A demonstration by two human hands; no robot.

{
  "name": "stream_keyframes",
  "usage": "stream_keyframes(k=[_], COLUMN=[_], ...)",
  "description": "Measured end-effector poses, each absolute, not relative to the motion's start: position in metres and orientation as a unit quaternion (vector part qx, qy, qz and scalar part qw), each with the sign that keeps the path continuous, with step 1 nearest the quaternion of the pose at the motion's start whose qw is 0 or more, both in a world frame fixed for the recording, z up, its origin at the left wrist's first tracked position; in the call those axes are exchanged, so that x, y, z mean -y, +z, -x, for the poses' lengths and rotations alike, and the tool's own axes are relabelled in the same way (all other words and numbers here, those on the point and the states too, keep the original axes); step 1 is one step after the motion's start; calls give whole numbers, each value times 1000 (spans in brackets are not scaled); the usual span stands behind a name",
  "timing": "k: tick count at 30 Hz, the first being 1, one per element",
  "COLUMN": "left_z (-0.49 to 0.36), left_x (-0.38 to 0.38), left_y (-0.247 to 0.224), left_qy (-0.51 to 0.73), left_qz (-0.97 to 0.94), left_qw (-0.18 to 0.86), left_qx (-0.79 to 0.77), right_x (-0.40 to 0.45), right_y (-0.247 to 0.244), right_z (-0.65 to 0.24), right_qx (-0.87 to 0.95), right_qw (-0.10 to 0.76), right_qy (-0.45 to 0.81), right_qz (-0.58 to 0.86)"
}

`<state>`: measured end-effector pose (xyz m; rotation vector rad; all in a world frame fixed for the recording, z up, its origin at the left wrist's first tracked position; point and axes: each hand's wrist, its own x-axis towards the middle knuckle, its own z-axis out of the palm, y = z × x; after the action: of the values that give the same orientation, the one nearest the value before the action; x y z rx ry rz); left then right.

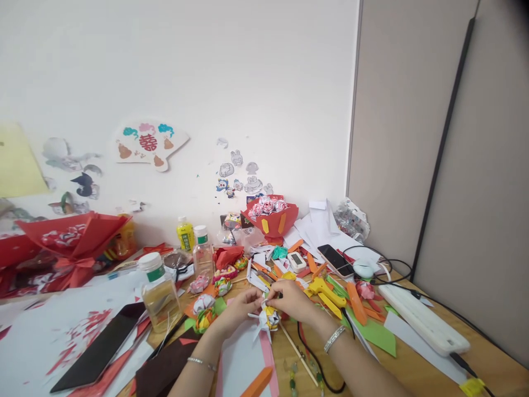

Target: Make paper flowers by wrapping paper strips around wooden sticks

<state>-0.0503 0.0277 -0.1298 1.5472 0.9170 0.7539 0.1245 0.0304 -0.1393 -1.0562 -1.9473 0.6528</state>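
Against a white wall (268, 71), a wooden table (502, 369) lies strewn with folded paper. Left hand (243, 304) and right hand (290, 298) nearly meet over it — thumbs and fingertips pinching the white paper top of a yellow-and-white paper flower (271, 318). The flower sits just below their fingertips, between both wrists — near a pink-edged white sheet (243, 350). A yellow glue gun (325, 290) lies just beyond the right wrist.

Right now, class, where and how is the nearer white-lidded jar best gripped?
Probably around its upper body, just under the white lid, coming from above. The jar stands upright, its round top rising above the clutter, while the black tablet lies close by its lower left. The left hand, at the paper flower, is the nearer one.
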Motion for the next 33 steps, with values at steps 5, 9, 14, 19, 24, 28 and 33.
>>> stream_keyframes(k=[5, 9, 14, 19, 24, 28, 33], left_z=[48, 48, 47, 47, 48, 49, 49], left_x=[-26, -26, -26, -26, -29, -32, -33], left_y=[-129, -128, -128, -128, -131, -134, -135], left_qy=[316, 315, 314, 317, 329, 335, 344], left_qz=[-656, -663, -671, -672, -667, -661, -659], left_qw=[563, 559, 551, 542, 539, 542, 541], left_qx=[-391, -386, -385, -393, -395, -395, -393], right_x=[-33, -33, -26, -25, -29, -28, -27], right_y=[-140, -134, -127, -132, -134, -131, -130], right_z=[-127, -129, -133, -133, -132, -132, -133], right_qx=[811, 860, 867, 868, 878, 883, 894], right_qw=[407, 384, 337, 328, 350, 344, 325], right_qy=[224, 179, 188, 192, 175, 167, 152], right_qz=[356, 285, 315, 320, 275, 273, 269])
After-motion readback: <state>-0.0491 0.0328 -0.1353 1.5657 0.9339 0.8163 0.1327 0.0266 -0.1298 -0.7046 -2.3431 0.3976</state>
